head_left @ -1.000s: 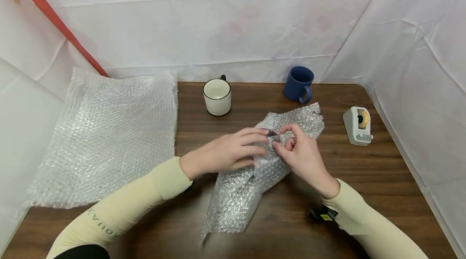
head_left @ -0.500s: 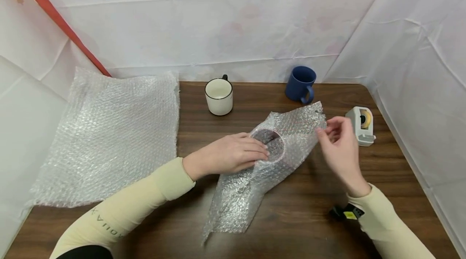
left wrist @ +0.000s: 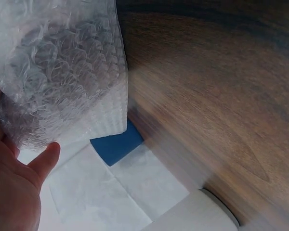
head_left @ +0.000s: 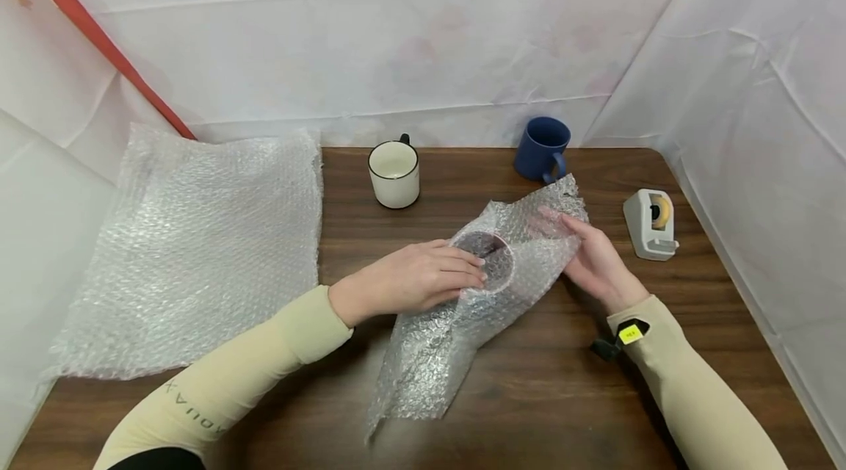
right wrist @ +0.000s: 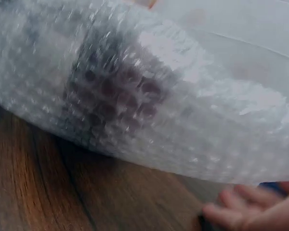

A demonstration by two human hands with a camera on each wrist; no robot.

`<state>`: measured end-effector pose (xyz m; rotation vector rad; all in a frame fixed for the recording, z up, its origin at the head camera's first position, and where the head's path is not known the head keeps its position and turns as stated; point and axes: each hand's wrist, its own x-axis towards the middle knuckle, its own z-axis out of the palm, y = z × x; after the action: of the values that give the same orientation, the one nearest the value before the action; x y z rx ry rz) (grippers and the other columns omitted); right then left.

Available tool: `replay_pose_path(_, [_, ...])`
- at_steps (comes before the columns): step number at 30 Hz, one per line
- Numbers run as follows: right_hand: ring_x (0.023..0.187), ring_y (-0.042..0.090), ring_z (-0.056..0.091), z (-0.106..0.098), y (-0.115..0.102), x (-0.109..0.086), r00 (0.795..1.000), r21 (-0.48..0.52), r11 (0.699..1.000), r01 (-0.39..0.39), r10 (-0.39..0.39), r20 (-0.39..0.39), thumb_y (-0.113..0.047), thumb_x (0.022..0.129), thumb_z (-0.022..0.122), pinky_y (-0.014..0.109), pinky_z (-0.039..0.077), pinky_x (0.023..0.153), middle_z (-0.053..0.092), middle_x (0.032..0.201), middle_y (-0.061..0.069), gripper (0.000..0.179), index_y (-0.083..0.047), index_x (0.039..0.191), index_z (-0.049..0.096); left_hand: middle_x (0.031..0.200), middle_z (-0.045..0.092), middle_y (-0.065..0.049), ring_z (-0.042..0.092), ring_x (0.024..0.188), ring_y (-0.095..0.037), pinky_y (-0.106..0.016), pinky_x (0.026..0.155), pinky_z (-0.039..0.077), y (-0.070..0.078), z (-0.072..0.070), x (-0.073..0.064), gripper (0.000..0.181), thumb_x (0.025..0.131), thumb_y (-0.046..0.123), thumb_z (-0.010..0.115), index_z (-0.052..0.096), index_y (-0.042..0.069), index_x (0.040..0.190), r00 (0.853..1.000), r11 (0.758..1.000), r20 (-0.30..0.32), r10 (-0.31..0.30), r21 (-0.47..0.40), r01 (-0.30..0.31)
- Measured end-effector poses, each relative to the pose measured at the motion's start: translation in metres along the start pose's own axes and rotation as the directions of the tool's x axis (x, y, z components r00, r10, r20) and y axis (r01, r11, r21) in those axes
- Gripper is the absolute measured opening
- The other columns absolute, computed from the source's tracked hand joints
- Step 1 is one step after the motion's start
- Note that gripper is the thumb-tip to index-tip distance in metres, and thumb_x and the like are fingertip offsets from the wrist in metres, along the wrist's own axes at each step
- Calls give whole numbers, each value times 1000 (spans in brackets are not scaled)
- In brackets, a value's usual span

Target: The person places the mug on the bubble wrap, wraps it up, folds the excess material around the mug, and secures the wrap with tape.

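Observation:
A round-rimmed cup (head_left: 500, 262) stands under a sheet of bubble wrap (head_left: 429, 363); its rim shows through, and its lower part is hidden. My left hand (head_left: 416, 279) holds the cup through the wrap, fingers over the near rim. In the left wrist view, the thumb (left wrist: 47, 159) lies against the wrapped side. At the sheet's far right end, my right hand (head_left: 598, 264) has its extended fingers behind the flap, lifting it slightly; they show faintly through the plastic. A purplish patch of the wrapped cup (right wrist: 127, 98) shows in the right wrist view.
Behind stand a white mug (head_left: 395, 183) with a black rim and a blue mug (head_left: 540, 150), close to the flap. To the right is a tape dispenser (head_left: 651, 228). Another bubble wrap sheet (head_left: 205, 250) covers the table's left side. White cloth surrounds the table (head_left: 555, 396).
My right hand has gone from the cup's rim to the sheet's right end and slid its fingers under the flap, raising it slightly. The left hand has settled on the wrapped cup.

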<state>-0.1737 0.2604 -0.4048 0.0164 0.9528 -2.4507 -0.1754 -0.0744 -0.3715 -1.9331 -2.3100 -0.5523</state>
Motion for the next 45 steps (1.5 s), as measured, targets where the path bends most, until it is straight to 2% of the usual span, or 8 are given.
replay_pose_path(7, [145,32,30,17,-1,3,956,-71,993,90,-67,284,-25,111,14,47,31,114,37,156,16,52,-2,150,39,136,61,1,47,134,-14,-45,116,29,1,0,4,31,99,17,61,66,14,129,1000,1000,21,-12,-13,12])
replay_pose_path(13, [144,27,33,44,8,-1,932,-296,928,226,-117,344,-22,111,15,42,32,115,38,156,14,50,0,151,36,135,61,0,48,133,-15,-43,116,29,0,0,5,32,97,14,63,66,13,128,1000,1000,25,-12,-18,12])
replay_pose_path(17, [144,25,34,57,17,-5,910,-549,755,359,-153,385,-17,111,22,35,30,115,38,155,14,47,4,150,37,133,62,0,49,132,-16,-40,114,32,-2,1,6,32,96,13,64,66,12,127,1000,1000,7,8,-19,-8])
replay_pose_path(24, [147,39,22,69,28,-5,829,-806,193,559,-108,549,-37,110,26,47,16,119,42,153,16,55,-2,143,52,128,65,0,50,129,-18,-38,113,32,-5,3,5,29,97,14,64,67,12,126,1000,1000,-22,4,-24,-5])
replay_pose_path(26, [147,40,20,70,32,-5,821,-815,102,570,-91,563,-40,110,20,52,13,118,42,153,15,59,-4,143,53,126,66,-2,51,128,-20,-39,114,31,-6,4,3,29,97,15,65,68,11,125,999,1000,-51,5,-25,-7])
replay_pose_path(33, [148,34,18,72,37,-4,848,-847,56,528,-91,523,-16,107,41,48,14,119,46,151,7,38,-6,140,58,113,69,-4,58,118,-22,-38,110,37,-13,7,-1,29,87,24,79,71,7,108,950,993,-312,6,-112,-43])
replay_pose_path(37, [148,34,20,72,38,-2,840,-843,-12,537,-88,536,-11,102,53,49,18,118,49,149,6,36,-6,137,61,114,63,-6,55,112,-22,-31,104,41,-13,6,1,40,81,30,84,64,6,104,921,990,-386,-48,-141,-8])
replay_pose_path(45, [149,32,18,75,35,-3,843,-827,-192,529,3,538,-29,100,61,51,24,116,53,146,2,43,-8,137,61,113,62,-4,55,111,-20,-33,98,44,-12,1,-1,43,83,36,82,65,8,110,947,996,-315,-58,-83,34])
